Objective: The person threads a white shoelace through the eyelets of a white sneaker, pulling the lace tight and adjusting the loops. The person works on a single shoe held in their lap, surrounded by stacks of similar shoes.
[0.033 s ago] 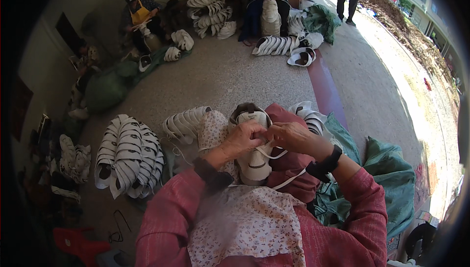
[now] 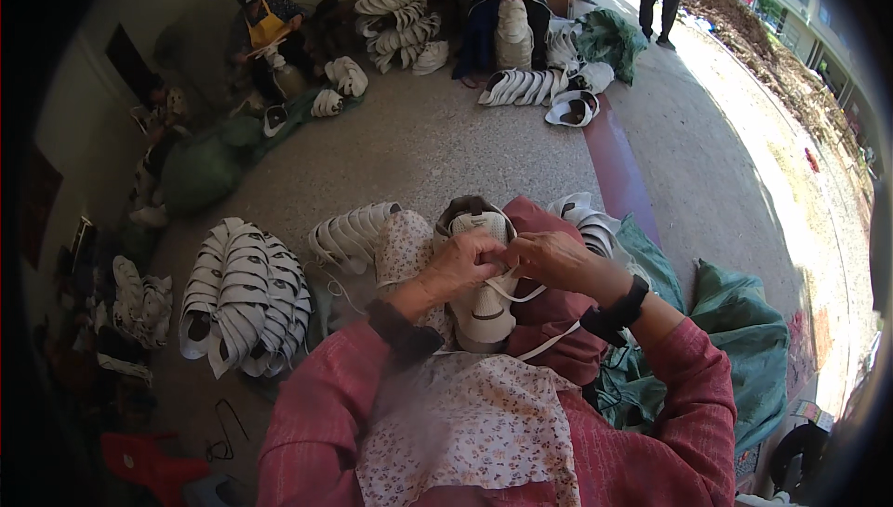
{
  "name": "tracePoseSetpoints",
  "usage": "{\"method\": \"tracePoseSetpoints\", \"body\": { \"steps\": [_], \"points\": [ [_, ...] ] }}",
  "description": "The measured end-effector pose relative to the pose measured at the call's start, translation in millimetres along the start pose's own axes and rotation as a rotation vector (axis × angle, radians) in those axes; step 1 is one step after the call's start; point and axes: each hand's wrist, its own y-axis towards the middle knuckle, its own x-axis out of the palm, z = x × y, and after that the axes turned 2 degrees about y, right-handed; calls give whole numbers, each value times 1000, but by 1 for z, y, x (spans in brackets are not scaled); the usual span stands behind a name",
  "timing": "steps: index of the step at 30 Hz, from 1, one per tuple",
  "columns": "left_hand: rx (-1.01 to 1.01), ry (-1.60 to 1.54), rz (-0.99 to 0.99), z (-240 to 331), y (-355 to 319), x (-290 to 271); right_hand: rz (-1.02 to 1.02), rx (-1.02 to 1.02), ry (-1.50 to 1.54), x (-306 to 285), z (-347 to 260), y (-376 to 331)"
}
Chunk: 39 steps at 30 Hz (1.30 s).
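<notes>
A cream shoe upper [image 2: 486, 326] with a dark inner collar stands between my knees, its toe end toward me. My left hand [image 2: 460, 262] is closed in a pinch over the upper's lacing area; what lies between its fingertips is hidden. Against it, the fingertips of my right hand [image 2: 563, 261] meet in a pinch, closed on a white shoelace. A length of this shoelace [image 2: 551, 343] loops out below the right hand and trails over my right thigh. A floral cloth [image 2: 470, 419] covers my lap.
Stacked white shoe uppers [image 2: 246, 293] stand at my left, with another row [image 2: 353, 235] beyond my left knee. Green sacking [image 2: 739, 349] lies at my right. A red plastic object [image 2: 149, 465] is at lower left. Two seated people [image 2: 270, 28] work farther off among more uppers.
</notes>
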Motion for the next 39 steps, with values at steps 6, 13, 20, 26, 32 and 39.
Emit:
{"method": "tracePoseSetpoints", "body": {
  "steps": [6, 13, 20, 26, 32, 39],
  "points": [
    [140, 175, 117, -10, 0, 11, 90, -11, -14, 10, 2, -2],
    [256, 617, 504, -21, -13, -55, 24, 38, 40, 1, 0, -4],
    [-475, 1154, 1281, -126, -198, -337, 62, -11, 74, 13, -3, 10],
    [-538, 439, 1147, -164, -205, -234, 149, 39, 147, 14, -5, 3],
    [-221, 315, 581, -73, -131, -84, 160, -7, -40, 14, -24, -13],
    [174, 493, 372, 1, -55, -46, 15, -132, -360, 15, -33, -5]
  ]
}}
